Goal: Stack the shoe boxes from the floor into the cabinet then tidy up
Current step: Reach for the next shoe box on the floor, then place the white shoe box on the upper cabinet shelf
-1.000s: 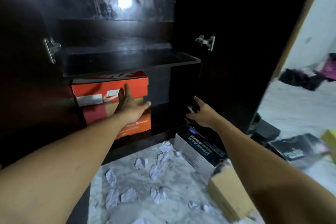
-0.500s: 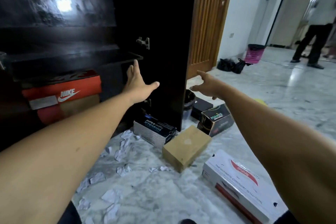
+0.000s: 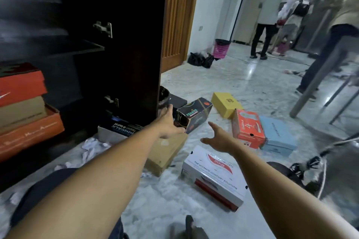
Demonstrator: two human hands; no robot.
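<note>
Black shoe box [image 3: 194, 117] lies tilted on the floor [image 3: 242, 87] just beside the cabinet door [image 3: 126, 54], other boxes [image 3: 248, 128] near it. Left hand [image 3: 168, 123] and right hand [image 3: 219, 137] reach toward it, fingers spread, holding nothing. Gripped unevenly, its lid might slip off.

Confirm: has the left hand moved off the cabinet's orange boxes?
Yes. The left hand has left the orange box stack and gone right, past the cabinet door, toward the black box.
</note>
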